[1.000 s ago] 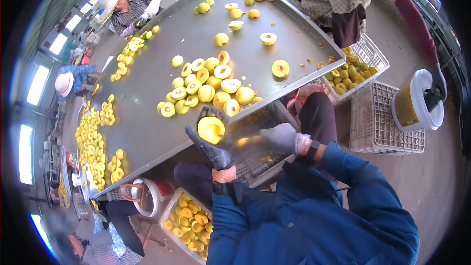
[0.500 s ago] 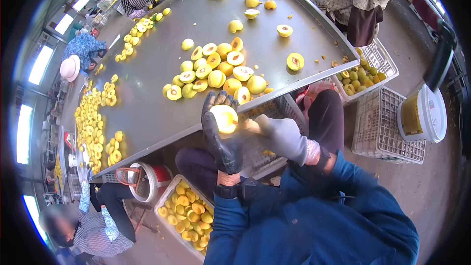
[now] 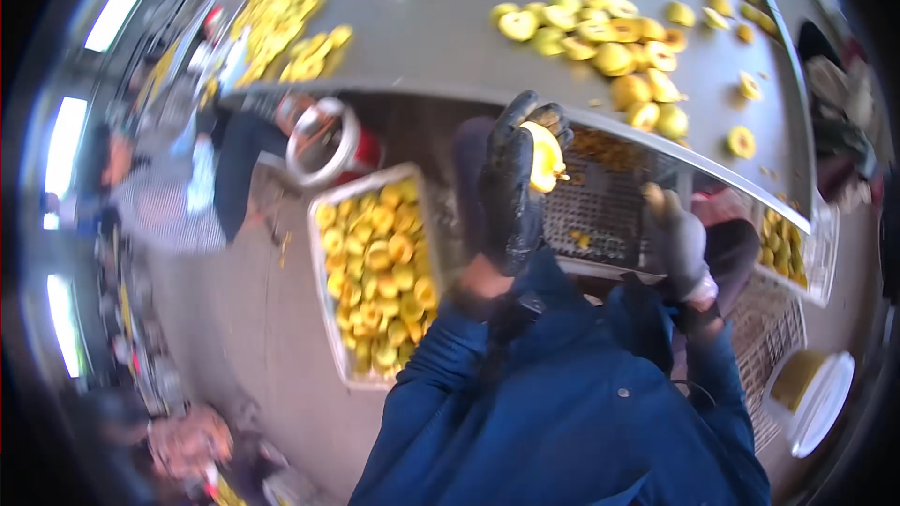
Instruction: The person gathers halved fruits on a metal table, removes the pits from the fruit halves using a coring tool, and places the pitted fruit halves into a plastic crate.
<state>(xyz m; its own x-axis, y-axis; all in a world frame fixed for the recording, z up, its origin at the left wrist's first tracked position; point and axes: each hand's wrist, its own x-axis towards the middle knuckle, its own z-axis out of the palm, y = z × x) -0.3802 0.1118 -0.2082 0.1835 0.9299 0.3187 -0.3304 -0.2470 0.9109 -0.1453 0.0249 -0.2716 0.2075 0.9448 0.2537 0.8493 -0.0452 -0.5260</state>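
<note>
My left hand [image 3: 518, 183], in a dark wet glove, is raised near the table's edge. It is closed around a yellow peach half [image 3: 545, 157], whose bright cut side faces right, with a ragged bit hanging from its lower edge. Apart from it, to the right, my right hand [image 3: 677, 242] in a grey glove points upward with its fingers curled together. A tan tip [image 3: 653, 195] shows at the top of that hand; blur hides whether it is a stained fingertip or a tool. Beyond both hands, halved and whole peaches [image 3: 614, 58] lie in a pile on the metal table [image 3: 450, 28].
A white crate [image 3: 322, 305] full of peach halves stands on the floor at my left. Below the table edge is a grey crate [image 3: 600, 215] with scraps. A red-and-white bucket [image 3: 352, 145], a lidded white bucket [image 3: 825, 403] and a seated person [image 3: 178, 187] are also around.
My view has swung left and down. My right hand has moved away from the peach half, down and right. My left hand still holds the peach half, now turned sideways.
</note>
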